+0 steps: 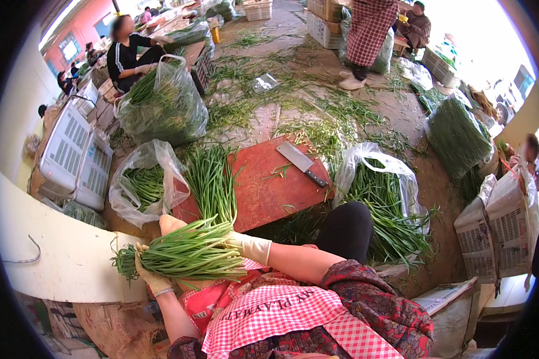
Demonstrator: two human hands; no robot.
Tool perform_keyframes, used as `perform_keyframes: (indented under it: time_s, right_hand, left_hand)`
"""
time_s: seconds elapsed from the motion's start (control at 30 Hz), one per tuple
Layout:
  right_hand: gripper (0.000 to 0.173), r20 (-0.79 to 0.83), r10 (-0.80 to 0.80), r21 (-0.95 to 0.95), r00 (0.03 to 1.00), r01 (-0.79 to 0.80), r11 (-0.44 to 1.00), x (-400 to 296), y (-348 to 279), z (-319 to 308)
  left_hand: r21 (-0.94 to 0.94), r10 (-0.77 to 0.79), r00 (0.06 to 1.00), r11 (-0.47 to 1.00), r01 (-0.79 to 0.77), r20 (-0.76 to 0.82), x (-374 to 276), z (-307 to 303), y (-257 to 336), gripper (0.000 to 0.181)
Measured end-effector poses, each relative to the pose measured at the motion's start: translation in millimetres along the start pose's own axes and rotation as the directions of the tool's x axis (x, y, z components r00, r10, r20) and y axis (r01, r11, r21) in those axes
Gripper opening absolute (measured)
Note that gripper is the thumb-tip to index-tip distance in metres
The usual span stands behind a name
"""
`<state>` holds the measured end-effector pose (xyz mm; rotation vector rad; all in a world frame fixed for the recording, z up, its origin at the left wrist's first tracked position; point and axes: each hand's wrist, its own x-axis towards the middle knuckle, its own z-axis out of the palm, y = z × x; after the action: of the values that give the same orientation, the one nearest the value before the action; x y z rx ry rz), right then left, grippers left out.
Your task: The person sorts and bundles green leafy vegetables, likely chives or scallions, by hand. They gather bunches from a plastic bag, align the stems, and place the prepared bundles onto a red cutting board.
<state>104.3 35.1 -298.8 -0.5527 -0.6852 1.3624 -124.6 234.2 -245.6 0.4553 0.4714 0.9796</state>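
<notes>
A thick bunch of long green chives [193,253] lies across my lap, held in both hands. My left hand [150,273], in a pale glove, grips its leafy tip end from below. My right hand [247,246], gloved too, is at the other end; the stalks hide most of its fingers. Beyond it is a red board [267,188] with a cleaver [301,164] lying flat, its black handle towards me. More loose chives [211,184] rest on the board's left part.
Open plastic bags of greens stand left [155,188] and right [382,188] of the board. A fuller bag [164,105] stands farther left, beside a seated person [128,54]. Plastic crates [74,152] flank the left; a tied crate [498,229] stands right. Trimmings [305,107] litter the floor.
</notes>
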Motion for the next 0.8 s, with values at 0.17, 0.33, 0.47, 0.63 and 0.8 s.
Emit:
perform_keyframes:
  time_s: [0.17, 0.33, 0.47, 0.63, 0.8]
  right_hand:
    - [0.04, 0.044, -0.068, -0.116, 0.997, 0.072, 0.991, -3.8, 5.1, -11.1]
    - [0.038, -0.013, -0.105, -0.203, 0.994, 0.1, 0.974, -16.6, -27.3, -2.2]
    - [0.032, -0.249, 0.125, 0.036, 0.96, -0.12, 0.992, -17.4, -39.9, -4.6]
    - [0.022, -0.053, -0.108, -0.711, 0.993, 0.038, 0.703, -36.1, -92.1, -0.3]
    - [0.018, -0.326, -0.064, -0.021, 0.943, 0.06, 0.998, -92.6, -163.4, 11.2]
  left_hand:
    - [-0.083, -0.06, 0.997, 0.994, 0.064, 0.045, 1.1, 15.8, -3.8, 0.033]
    - [-0.028, -0.033, 0.997, 0.999, 0.036, 0.076, 11.3, 23.6, 0.6, 0.035]
    - [0.069, -0.045, 0.996, 0.997, 0.04, 0.076, 11.6, 36.1, -3.3, 0.036]
    - [-0.345, -0.21, 0.945, 0.893, 0.29, 0.251, 5.6, 43.7, -0.3, 0.038]
    - [0.083, -0.047, 0.999, 0.995, 0.048, -0.017, 19.7, -3.8, 32.5, 0.033]
